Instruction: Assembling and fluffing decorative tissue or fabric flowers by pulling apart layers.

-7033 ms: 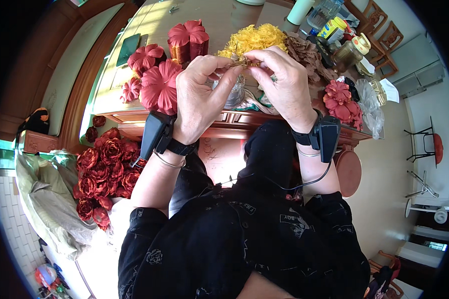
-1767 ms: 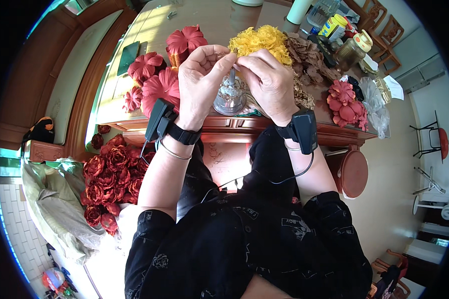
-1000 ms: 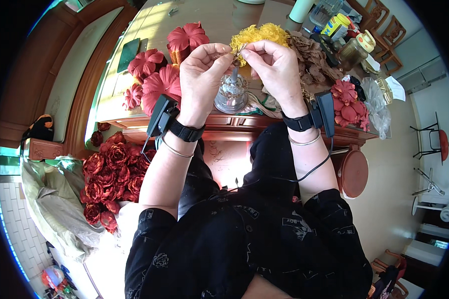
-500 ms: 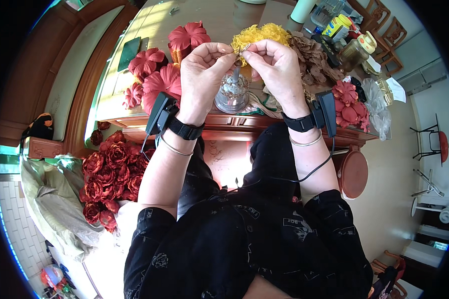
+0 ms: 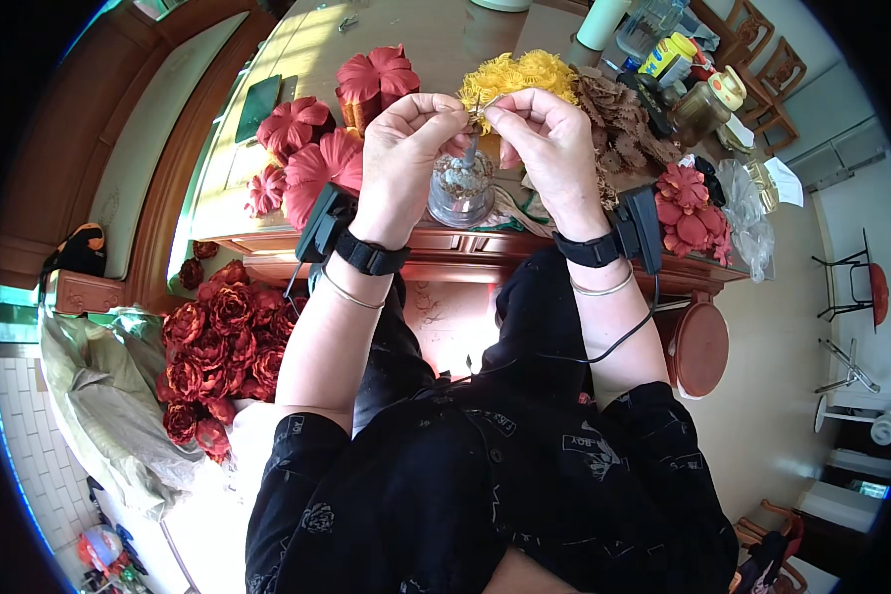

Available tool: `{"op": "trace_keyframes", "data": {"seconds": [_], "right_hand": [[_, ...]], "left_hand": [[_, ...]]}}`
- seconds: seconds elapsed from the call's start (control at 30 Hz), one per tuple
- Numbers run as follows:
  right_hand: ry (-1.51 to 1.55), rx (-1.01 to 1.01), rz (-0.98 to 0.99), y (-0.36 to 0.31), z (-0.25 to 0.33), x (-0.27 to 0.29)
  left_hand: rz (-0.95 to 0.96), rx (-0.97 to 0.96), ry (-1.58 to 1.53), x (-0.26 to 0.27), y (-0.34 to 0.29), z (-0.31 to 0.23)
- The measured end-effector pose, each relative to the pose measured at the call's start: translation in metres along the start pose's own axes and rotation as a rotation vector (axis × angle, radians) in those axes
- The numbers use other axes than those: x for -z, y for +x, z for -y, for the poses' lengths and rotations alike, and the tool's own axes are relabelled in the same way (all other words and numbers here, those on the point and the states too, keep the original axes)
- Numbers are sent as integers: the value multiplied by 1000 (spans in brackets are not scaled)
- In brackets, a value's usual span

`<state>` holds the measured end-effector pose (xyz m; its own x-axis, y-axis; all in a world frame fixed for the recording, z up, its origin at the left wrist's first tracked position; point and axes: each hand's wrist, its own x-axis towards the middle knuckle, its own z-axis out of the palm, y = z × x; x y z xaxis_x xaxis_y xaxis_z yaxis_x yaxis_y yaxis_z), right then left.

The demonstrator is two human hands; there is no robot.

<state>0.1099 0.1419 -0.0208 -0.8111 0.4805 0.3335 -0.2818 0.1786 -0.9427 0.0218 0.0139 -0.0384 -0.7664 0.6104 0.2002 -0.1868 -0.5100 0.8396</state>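
Observation:
Above a clear jar (image 5: 459,203) with an upright grey stem in it, my left hand (image 5: 406,158) and my right hand (image 5: 552,148) meet fingertip to fingertip. Both pinch at a small, thin brownish piece (image 5: 477,113), too small to make out. Just beyond the fingers lies a heap of yellow fringed petals (image 5: 521,75). Stacks of brown scalloped petals (image 5: 632,121) sit beside my right hand. Red fabric petals stand in stacks to the left of my left hand, among them a near stack (image 5: 325,170) and a far stack (image 5: 376,73).
A dark phone (image 5: 259,109) lies on the table's left side. Bottles, a yellow-labelled jar (image 5: 669,59) and an amber jar (image 5: 707,105) crowd the far right. More red petals (image 5: 693,210) and a plastic bag (image 5: 746,218) are at the right edge. Dark red flowers (image 5: 224,342) are bunched below left.
Both hands have come slightly nearer, with their fingertips still together over the jar. The heaps of petals look the same.

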Motion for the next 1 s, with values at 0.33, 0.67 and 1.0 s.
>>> {"op": "trace_keyframes", "data": {"seconds": [0.33, 0.67, 1.0], "right_hand": [[-45, -8, -2, 0, 1, 1], [-83, -14, 12, 0, 8, 0], [-119, 34, 38, 2, 6, 1]], "left_hand": [[83, -236, 708, 1, 4, -20], [57, -575, 1031, -7, 6, -24], [26, -758, 1141, -15, 7, -24]]}}
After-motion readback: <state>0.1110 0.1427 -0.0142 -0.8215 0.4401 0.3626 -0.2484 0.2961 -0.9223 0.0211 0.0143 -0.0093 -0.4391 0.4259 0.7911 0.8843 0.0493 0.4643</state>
